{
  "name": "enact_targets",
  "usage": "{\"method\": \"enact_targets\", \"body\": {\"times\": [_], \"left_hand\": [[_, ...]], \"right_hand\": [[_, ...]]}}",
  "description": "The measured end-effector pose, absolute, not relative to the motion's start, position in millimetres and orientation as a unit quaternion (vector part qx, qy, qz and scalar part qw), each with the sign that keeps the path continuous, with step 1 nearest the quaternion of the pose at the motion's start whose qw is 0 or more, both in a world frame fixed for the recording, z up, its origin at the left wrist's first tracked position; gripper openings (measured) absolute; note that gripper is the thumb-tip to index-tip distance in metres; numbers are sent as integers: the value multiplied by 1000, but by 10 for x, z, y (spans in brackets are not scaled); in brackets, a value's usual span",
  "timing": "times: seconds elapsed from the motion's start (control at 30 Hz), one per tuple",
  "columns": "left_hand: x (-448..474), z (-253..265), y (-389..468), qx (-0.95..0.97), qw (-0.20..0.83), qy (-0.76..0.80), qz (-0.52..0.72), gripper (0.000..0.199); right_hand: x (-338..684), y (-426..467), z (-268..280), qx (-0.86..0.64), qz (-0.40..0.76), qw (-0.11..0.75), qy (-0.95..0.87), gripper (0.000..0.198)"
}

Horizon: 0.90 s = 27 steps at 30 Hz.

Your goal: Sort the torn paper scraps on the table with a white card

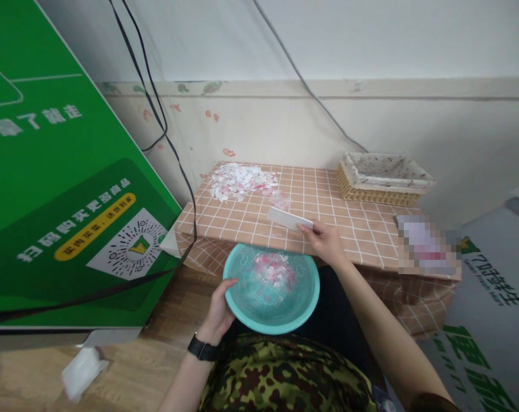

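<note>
Below the front edge of the table, my left hand (220, 312) grips the left rim of a turquoise plastic colander (300, 317), its thumb over the edge. Pink and white scraps (274, 272) lie in the colander. My right hand (325, 240) pinches one end of a flat white rectangular piece (287, 218), held just above the tabletop near the front edge. On the table's left part is a heap of white and pink paper-like scraps (242, 180), with a thinner pinkish patch (280, 199) trailing from it towards the white piece.
A cloth-lined wicker basket (381, 197) stands at the back right of the checked tablecloth (315, 189). A pixelated item (426, 246) lies at the right edge. Green panel (40, 189) at left, dark cables (184, 171), grey printed panel (491, 297) at right, white bag (83, 372) on the floor.
</note>
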<state>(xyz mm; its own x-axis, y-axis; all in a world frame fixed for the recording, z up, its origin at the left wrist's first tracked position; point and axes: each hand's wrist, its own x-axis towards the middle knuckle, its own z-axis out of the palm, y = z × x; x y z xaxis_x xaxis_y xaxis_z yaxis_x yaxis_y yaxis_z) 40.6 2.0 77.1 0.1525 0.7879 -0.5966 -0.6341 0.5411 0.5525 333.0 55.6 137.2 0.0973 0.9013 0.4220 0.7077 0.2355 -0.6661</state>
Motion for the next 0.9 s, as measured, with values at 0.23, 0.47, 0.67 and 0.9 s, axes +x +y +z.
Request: {"method": "enact_targets", "body": {"times": [0.23,0.47,0.67,0.9], "left_hand": [[398,836,97,85,744,453,483,21],[362,883,122,80,759,448,466,24],[329,860,120,88,766,440,460,30],[264,799,118,89,760,445,465,26]], "right_hand": [[3158,432,1331,-568,141,394,-709,28],[2977,333,1384,-510,197,405,-733,26],[3201,482,1333,-603,197,459,-622,35],[3489,700,1311,-697,49,428,-573,37]]}}
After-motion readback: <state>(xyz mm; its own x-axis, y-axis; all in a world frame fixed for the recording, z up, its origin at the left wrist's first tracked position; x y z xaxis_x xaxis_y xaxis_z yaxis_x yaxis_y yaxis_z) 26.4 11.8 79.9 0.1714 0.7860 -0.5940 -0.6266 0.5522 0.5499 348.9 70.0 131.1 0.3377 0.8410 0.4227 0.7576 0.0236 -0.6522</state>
